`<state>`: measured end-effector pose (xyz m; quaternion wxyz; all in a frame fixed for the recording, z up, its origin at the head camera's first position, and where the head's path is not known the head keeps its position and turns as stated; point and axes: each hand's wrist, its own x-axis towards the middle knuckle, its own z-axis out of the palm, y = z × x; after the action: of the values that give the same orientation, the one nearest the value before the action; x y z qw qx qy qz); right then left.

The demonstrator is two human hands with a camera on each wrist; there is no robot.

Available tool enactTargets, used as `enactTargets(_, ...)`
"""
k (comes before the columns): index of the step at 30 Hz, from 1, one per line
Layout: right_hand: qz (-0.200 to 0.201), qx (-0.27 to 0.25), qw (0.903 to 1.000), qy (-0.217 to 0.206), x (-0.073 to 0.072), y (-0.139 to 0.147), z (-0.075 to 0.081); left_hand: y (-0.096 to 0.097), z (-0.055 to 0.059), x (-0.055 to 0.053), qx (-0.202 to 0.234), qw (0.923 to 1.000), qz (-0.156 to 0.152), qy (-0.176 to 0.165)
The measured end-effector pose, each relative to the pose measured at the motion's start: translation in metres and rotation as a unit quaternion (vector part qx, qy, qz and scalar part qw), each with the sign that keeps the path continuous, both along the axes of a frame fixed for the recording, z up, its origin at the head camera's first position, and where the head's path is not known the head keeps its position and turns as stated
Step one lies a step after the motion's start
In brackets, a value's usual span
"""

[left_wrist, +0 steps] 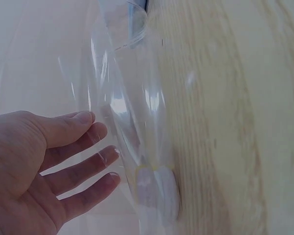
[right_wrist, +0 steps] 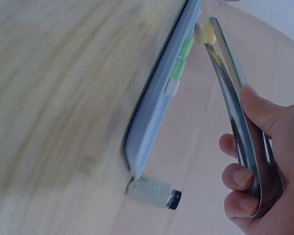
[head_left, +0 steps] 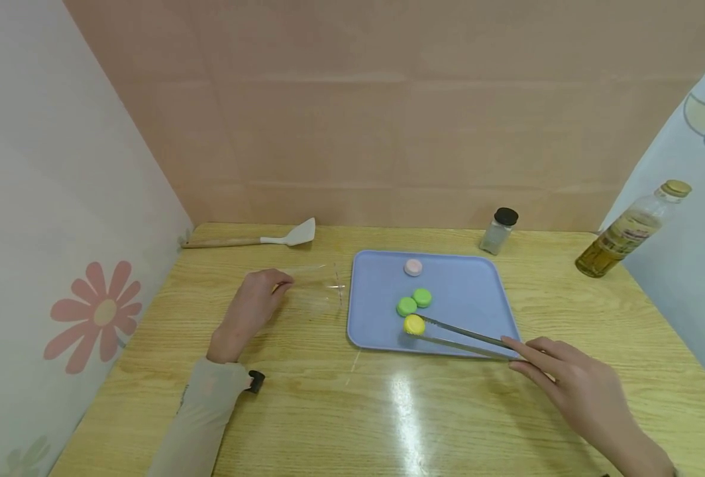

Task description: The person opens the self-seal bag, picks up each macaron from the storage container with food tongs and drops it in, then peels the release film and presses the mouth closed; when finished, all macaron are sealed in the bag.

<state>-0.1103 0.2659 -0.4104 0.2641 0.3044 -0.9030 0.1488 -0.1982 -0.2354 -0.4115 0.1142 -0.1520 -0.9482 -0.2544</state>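
1. Head view: right hand (head_left: pixel 576 381) is gripping metal tongs (right_wrist: pixel 238 127), holding a yellow macaron (head_left: pixel 414 324) over the near side of the blue tray (head_left: pixel 466 291).
2. Left hand (head_left: pixel 254 301) is pinching a clear plastic bag (left_wrist: pixel 132 107), left of it.
3. Two green macarons (head_left: pixel 407 307) plus a pink macaron (head_left: pixel 413 267) are waiting, so probably three left; can't tell what's bagged.

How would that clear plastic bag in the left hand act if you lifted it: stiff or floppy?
The clear plastic bag would probably be floppy, since its film creases and curves beside the left hand. It looks light for its size: the pale wooden table shows through its thin walls. Its glossy highlights suggest a smooth, perhaps slippery surface.
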Motion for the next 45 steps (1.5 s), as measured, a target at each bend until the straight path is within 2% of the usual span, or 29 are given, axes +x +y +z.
enactTargets(6, 0.021, -0.011, 0.9995, 0.019, -0.016, -0.023, 0.006, -0.001, 0.000, 0.000, -0.004, 1.0000, 0.004, 0.001)
enactTargets(13, 0.066, -0.024, 0.9969, 0.036, -0.041, -0.055, 0.009, -0.002, 0.000, 0.001, -0.004, 1.0000, 0.008, -0.003)
enactTargets(18, 0.082, -0.019, 0.9953, 0.047, -0.057, -0.077, 0.010, -0.003, -0.001, 0.001, 0.002, 1.0000, 0.004, -0.008)
enactTargets(28, 0.097, -0.005, 0.9951, 0.019, -0.082, -0.116, 0.009, -0.004, -0.001, 0.002, 0.012, 0.9999, 0.005, -0.011)
enactTargets(39, 0.091, 0.018, 0.9955, -0.018, -0.101, -0.145, -0.004, -0.002, 0.002, 0.001, 0.010, 0.9999, 0.000, 0.002)
enactTargets(45, 0.113, 0.015, 0.9934, -0.007, -0.109, -0.165, -0.005, -0.002, 0.003, 0.000, 0.011, 0.9999, -0.004, 0.009)
